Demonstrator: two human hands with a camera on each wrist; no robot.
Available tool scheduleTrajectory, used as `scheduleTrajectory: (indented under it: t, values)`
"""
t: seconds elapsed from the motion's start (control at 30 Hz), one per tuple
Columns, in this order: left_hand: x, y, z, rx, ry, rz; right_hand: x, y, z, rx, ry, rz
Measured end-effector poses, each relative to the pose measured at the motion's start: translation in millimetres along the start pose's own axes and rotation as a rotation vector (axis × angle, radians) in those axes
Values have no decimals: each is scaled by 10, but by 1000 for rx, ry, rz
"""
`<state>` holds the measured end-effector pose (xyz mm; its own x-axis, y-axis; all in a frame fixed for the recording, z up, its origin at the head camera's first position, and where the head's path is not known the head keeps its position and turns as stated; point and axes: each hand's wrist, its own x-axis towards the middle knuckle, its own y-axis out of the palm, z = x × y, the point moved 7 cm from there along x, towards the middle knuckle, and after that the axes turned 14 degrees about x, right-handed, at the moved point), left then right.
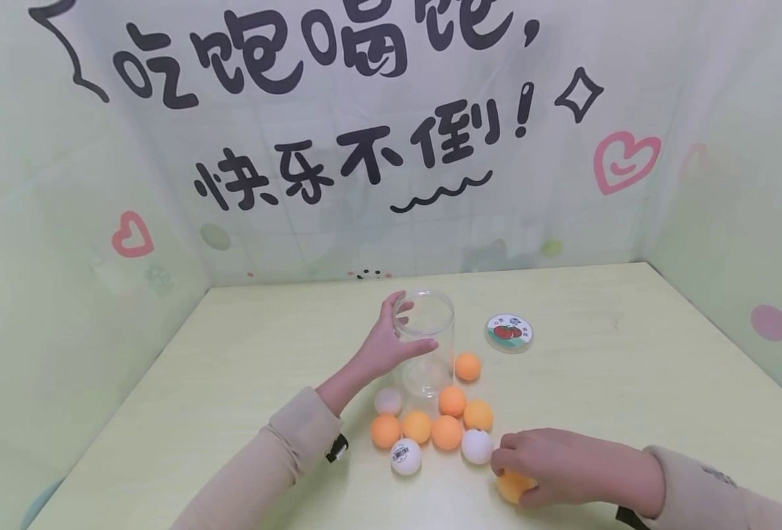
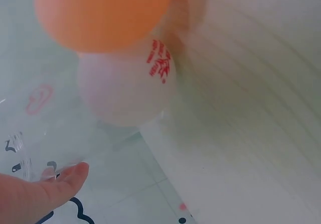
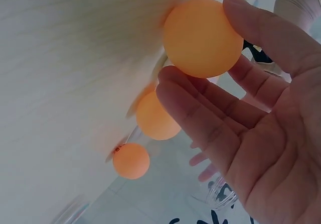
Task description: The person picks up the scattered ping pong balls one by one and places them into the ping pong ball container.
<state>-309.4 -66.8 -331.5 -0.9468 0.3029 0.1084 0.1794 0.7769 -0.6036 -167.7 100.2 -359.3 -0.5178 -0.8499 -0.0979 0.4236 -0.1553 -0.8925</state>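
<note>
A clear plastic jar [image 1: 428,368] stands upright on the table without a lid. My left hand [image 1: 387,342] holds it from the left, thumb across the near side and fingers round the back. At the front right, my right hand [image 1: 557,467] holds an orange ping-pong ball [image 3: 203,38] between thumb and fingers, low over the tabletop. Between the hands lie several loose balls, among them a white ball with dark print [image 1: 406,456], a plain white ball [image 1: 477,447] and an orange ball [image 1: 447,432]. In the left wrist view, a white ball with red print [image 2: 128,86] sits behind an orange one.
A round lid with a tomato picture [image 1: 509,333] lies right of the jar. One orange ball [image 1: 467,366] rests close beside the jar's right side. The pale table [image 1: 265,331] is bounded by printed cloth walls [image 1: 338,243] at the back and sides.
</note>
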Motion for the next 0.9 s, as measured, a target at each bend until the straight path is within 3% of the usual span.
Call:
scheduleTrajectory:
  t: [0.03, 0.37, 0.63, 0.9]
  values:
    - [28, 16, 55, 0, -1, -3, -2, 5, -2, 9, 12, 9]
    - [7, 9, 41, 14, 9, -13, -27, -142, 1, -5, -20, 8]
    - [9, -9, 26, 24, 13, -19, 24, -457, 14, 33, 4, 25]
    - [9, -15, 41, 32, 0, -25, 99, -874, 41, 16, -3, -12]
